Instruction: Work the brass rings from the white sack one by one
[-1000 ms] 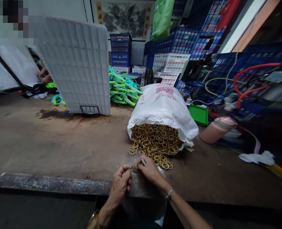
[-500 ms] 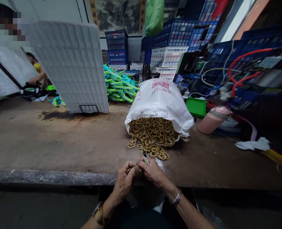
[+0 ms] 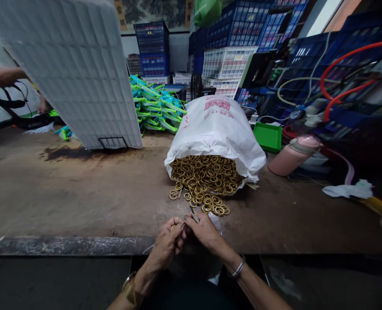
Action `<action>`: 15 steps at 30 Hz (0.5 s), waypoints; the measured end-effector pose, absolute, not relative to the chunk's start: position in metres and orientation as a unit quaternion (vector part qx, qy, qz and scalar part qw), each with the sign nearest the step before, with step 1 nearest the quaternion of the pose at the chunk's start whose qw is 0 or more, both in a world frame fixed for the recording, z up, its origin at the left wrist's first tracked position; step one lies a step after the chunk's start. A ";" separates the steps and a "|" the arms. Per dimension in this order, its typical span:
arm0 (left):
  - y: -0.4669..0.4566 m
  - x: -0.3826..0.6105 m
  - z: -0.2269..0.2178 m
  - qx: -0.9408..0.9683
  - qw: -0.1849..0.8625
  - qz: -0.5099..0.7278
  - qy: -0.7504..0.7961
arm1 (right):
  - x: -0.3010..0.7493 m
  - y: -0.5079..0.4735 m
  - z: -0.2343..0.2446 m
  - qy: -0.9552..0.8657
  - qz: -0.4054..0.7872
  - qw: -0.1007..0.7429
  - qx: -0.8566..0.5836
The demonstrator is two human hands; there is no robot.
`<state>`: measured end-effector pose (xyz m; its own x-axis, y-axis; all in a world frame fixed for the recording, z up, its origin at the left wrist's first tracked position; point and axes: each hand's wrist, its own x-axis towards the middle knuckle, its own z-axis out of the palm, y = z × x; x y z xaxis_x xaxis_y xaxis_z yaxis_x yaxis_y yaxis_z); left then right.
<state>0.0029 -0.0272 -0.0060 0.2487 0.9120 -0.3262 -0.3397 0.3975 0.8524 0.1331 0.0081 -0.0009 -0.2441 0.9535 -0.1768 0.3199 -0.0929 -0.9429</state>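
Observation:
My left hand (image 3: 168,241) is closed around a brass-coloured ring (image 3: 173,227), most of it hidden by the fingers. Against it, my right hand (image 3: 205,230) pinches a small knife (image 3: 194,215) with a pale body and a dark tip pointing up and away. The fingertips of both hands meet just above the table's near edge. In front of them, a white woven sack (image 3: 217,129) lies on its side, its mouth facing me. Many brass-coloured rings (image 3: 207,172) fill that mouth and spill onto the wooden table (image 3: 81,193).
A white padded panel (image 3: 78,77) stands tilted at the left, beside a pile of blue-green pieces (image 3: 158,107). Right of the sack are a green tray (image 3: 267,137) and a pink bottle (image 3: 292,157). Stacked crates (image 3: 229,62) stand behind. Another person's hand (image 3: 7,76) shows far left.
The view has tipped downward and shifted slightly. Both my hands stay together, with the left fingers turned a little around the ring. The other person's hand at the left has risen.

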 end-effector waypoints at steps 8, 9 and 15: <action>-0.023 0.007 -0.008 0.258 0.753 0.458 0.397 | 0.139 0.012 -0.008 -0.619 0.468 0.302 -0.553; -0.023 0.007 -0.008 0.256 0.750 0.459 0.401 | 0.139 0.011 -0.009 -0.639 0.436 0.294 -0.562; -0.022 0.010 -0.010 0.280 0.723 0.455 0.438 | 0.143 0.002 -0.015 -0.760 0.313 0.191 -0.536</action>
<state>0.0099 -0.0223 -0.0097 0.2010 0.9035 -0.3786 -0.4121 0.4286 0.8040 0.1433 0.0017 -0.0149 -0.3525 0.9347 -0.0453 0.6960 0.2295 -0.6804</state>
